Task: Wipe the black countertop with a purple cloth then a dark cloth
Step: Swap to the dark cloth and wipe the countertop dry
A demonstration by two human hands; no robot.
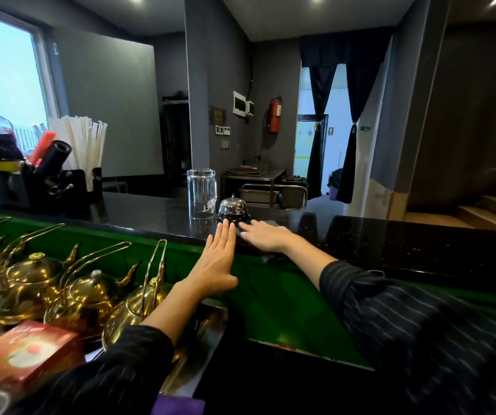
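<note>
The black countertop (390, 238) runs across the middle of the view. A dark cloth (270, 256) lies flat on its near edge, mostly hidden under my right hand (266, 235), which presses on it with fingers spread. My left hand (218, 259) is stretched out flat with fingers together, its fingertips at the counter edge just left of the cloth, holding nothing. A purple cloth (178, 405) shows at the bottom edge of the view, below my left sleeve.
A silver call bell (233, 208) and an upturned glass (201, 193) stand just beyond my hands. A black holder with straws (82, 145) and bottles sits at the far left. Gold teapots (91, 289) and a red box (28, 351) fill the lower shelf at left.
</note>
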